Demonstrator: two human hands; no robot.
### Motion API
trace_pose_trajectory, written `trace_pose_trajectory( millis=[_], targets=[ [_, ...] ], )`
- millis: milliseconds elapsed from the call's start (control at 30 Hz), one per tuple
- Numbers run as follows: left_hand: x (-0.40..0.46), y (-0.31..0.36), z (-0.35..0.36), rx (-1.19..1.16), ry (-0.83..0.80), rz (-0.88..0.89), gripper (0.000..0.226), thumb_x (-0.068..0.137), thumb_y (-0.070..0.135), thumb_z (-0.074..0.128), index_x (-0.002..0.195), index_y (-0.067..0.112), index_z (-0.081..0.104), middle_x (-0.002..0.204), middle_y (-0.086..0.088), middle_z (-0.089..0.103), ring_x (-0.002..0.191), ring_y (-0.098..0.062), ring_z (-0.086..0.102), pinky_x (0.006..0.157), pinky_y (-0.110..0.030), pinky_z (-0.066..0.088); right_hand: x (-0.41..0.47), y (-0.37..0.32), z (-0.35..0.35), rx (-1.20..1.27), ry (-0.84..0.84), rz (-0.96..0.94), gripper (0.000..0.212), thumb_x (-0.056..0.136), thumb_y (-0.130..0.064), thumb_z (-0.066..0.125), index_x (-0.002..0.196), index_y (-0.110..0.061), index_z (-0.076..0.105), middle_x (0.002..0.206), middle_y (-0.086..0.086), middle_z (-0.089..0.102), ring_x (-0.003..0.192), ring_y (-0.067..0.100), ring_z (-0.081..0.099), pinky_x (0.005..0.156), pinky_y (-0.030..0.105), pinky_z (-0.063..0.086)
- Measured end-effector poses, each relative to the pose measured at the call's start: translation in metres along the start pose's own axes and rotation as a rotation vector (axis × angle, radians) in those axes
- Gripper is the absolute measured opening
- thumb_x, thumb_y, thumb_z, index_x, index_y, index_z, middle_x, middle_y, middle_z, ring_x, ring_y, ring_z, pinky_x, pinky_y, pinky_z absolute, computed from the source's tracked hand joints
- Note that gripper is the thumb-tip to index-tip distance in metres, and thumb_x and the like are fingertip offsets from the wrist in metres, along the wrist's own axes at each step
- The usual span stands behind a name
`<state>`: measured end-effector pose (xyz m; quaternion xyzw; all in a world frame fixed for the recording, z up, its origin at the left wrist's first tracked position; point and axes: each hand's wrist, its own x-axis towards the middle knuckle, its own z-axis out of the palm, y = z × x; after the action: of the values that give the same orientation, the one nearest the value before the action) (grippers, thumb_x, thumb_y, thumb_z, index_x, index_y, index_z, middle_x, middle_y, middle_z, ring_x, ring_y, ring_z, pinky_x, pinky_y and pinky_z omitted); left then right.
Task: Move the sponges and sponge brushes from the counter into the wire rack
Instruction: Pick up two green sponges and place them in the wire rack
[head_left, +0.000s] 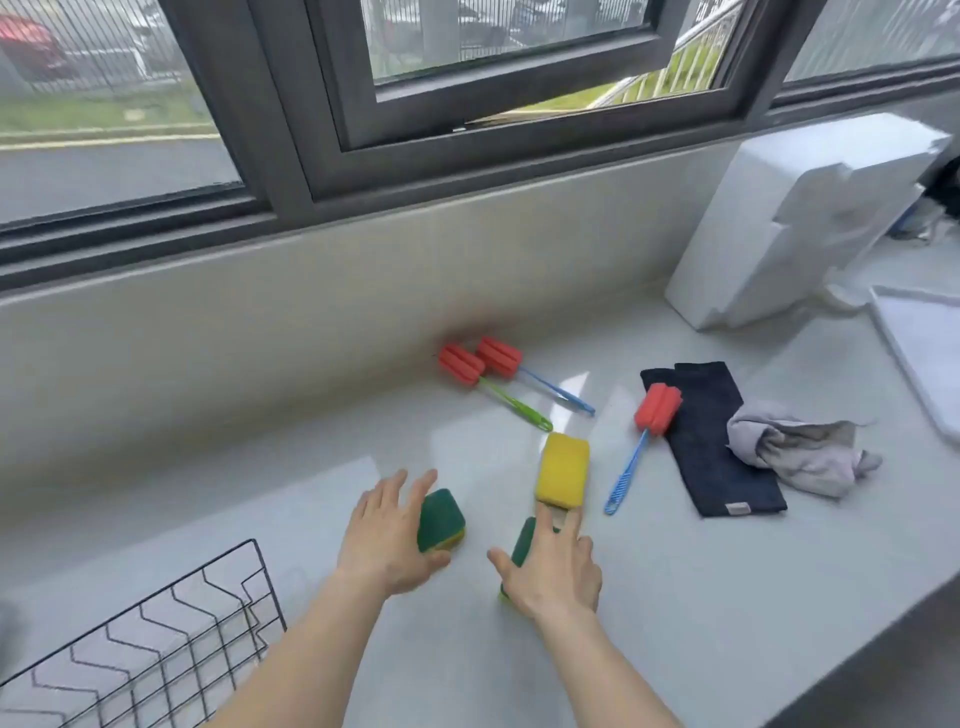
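While both hands are spread, left hand (387, 535) over one green sponge (441, 519) and right hand (553, 566) over another (521, 543), they should close firmly, then carry toward the wire rack (156, 644) at 8 o'clock on the table (701, 597).

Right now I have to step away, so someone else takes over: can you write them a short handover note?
Left hand: open, fingers over a green-topped sponge, not gripped yet.
Right hand: open, over a second green sponge.
Yellow sponge lies just beyond on the counter.
Three sponge brushes: green-handled and blue-handled by the wall, a third on the dark cloth.
Wire rack shows nothing inside.
Done: nothing. Left: all six.
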<state>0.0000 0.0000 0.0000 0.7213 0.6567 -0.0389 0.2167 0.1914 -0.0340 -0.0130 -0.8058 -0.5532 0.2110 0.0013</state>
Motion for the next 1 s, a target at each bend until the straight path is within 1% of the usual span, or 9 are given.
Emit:
trace_pose_trajectory(
  millis=[100, 200, 300, 400, 467, 567, 667, 833, 1000],
  targets=[
    [0.003, 0.0, 0.017, 0.025, -0.05, -0.018, 0.093, 0.082, 0.054, 0.064, 0.152, 0.04, 0.005, 0.164, -0.005, 0.009, 0.149, -0.028, 0.009, 0.123, -0.041, 0.012, -0.001, -0.001, 0.012, 0.014, -0.047, 0.048, 0.081, 0.075, -0.067, 0.064, 0.138, -0.029, 0.029, 0.141, 0.012, 0.03, 0.113, 0.031, 0.048, 0.082, 0.041, 0.05],
    [0.003, -0.003, 0.032, 0.029, -0.051, -0.038, 0.076, 0.083, 0.039, 0.064, 0.147, 0.035, 0.024, 0.16, -0.004, 0.02, 0.141, -0.028, 0.025, 0.117, -0.036, 0.022, -0.002, 0.0, 0.022, 0.037, -0.032, 0.055, 0.075, 0.078, -0.052, 0.07, 0.136, -0.028, 0.03, 0.132, 0.009, 0.031, 0.109, 0.03, 0.051, 0.078, 0.039, 0.051],
    [0.001, -0.007, 0.039, 0.03, 0.015, -0.052, 0.068, 0.08, 0.027, 0.066, 0.138, 0.034, 0.033, 0.146, 0.002, 0.038, 0.125, -0.025, 0.042, 0.106, -0.032, 0.033, 0.0, -0.001, 0.025, 0.042, -0.021, 0.057, 0.069, 0.078, -0.036, 0.072, 0.134, -0.028, 0.031, 0.13, 0.009, 0.03, 0.107, 0.031, 0.049, 0.075, 0.036, 0.052],
    [0.0, -0.007, 0.038, 0.037, 0.038, -0.09, 0.061, 0.08, 0.019, 0.061, 0.133, 0.031, 0.033, 0.127, 0.0, 0.051, 0.106, -0.024, 0.051, 0.082, -0.031, 0.039, 0.001, -0.006, 0.023, 0.045, -0.016, 0.039, 0.066, 0.077, -0.029, 0.071, 0.131, -0.029, 0.033, 0.129, 0.008, 0.03, 0.104, 0.03, 0.047, 0.072, 0.035, 0.051],
    [-0.002, -0.007, 0.033, -0.014, 0.06, -0.124, 0.058, 0.08, 0.022, 0.061, 0.13, 0.029, 0.033, 0.117, 0.0, 0.052, 0.099, -0.024, 0.051, 0.073, -0.031, 0.038, -0.001, -0.01, 0.019, 0.041, 0.006, 0.009, 0.068, 0.077, -0.031, 0.071, 0.132, -0.031, 0.032, 0.133, 0.007, 0.028, 0.104, 0.029, 0.047, 0.072, 0.035, 0.051],
    [-0.008, -0.014, 0.015, -0.122, 0.142, -0.159, 0.059, 0.078, 0.032, 0.064, 0.129, 0.03, 0.033, 0.111, 0.0, 0.051, 0.099, -0.023, 0.051, 0.07, -0.033, 0.045, -0.001, -0.025, 0.01, 0.061, 0.049, -0.051, 0.072, 0.077, -0.033, 0.072, 0.135, -0.034, 0.03, 0.14, 0.006, 0.024, 0.109, 0.03, 0.047, 0.077, 0.038, 0.052],
    [-0.022, -0.035, -0.01, -0.216, 0.247, -0.214, 0.06, 0.078, 0.039, 0.066, 0.128, 0.031, 0.034, 0.113, 0.0, 0.053, 0.101, -0.024, 0.053, 0.071, -0.036, 0.048, -0.008, -0.057, -0.001, 0.087, 0.085, -0.135, 0.073, 0.077, -0.033, 0.071, 0.137, -0.035, 0.03, 0.148, 0.006, 0.019, 0.112, 0.03, 0.046, 0.078, 0.04, 0.052],
    [-0.067, -0.09, -0.051, -0.33, 0.473, -0.268, 0.061, 0.078, 0.045, 0.068, 0.129, 0.031, 0.037, 0.115, 0.001, 0.054, 0.103, -0.024, 0.056, 0.072, -0.036, 0.047, -0.039, -0.129, -0.011, 0.109, 0.153, -0.318, 0.073, 0.079, -0.036, 0.07, 0.139, -0.035, 0.029, 0.151, 0.003, 0.017, 0.113, 0.029, 0.045, 0.078, 0.042, 0.052],
    [-0.127, -0.156, -0.077, -0.332, 0.63, -0.346, 0.061, 0.078, 0.045, 0.068, 0.129, 0.031, 0.037, 0.12, 0.002, 0.051, 0.099, -0.025, 0.058, 0.071, -0.036, 0.049, -0.091, -0.205, 0.002, 0.124, 0.151, -0.508, 0.07, 0.078, -0.038, 0.07, 0.136, -0.035, 0.032, 0.151, 0.001, 0.022, 0.116, 0.029, 0.044, 0.08, 0.044, 0.053]
  ],
)
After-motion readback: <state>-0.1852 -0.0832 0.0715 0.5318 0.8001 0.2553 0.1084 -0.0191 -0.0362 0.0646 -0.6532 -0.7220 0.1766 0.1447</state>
